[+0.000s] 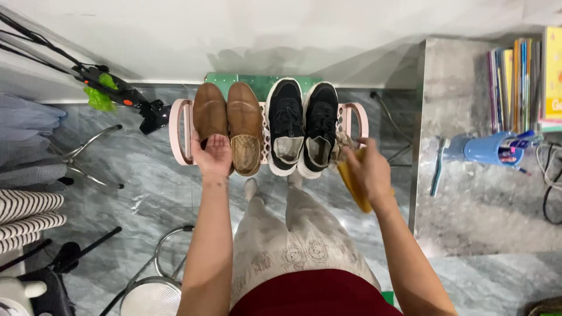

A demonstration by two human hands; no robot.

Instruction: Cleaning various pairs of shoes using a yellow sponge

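A pink shoe rack [177,131] stands by the wall on the grey marble floor. On it sit a pair of brown leather shoes [244,126] at left and a pair of black sneakers with white soles [304,123] at right. My left hand [213,155] grips the heel of the left brown shoe [209,111]. My right hand [367,175], blurred, holds a yellow cloth [352,186] beside the right black sneaker's heel, near the rack's right end.
A grey stone ledge [468,199] at right carries upright books [518,82] and a blue holder [489,149]. At left are a black stand with a green piece [111,90], metal chair legs [88,155] and striped fabric [26,213]. My legs in pale trousers [293,246] fill the middle.
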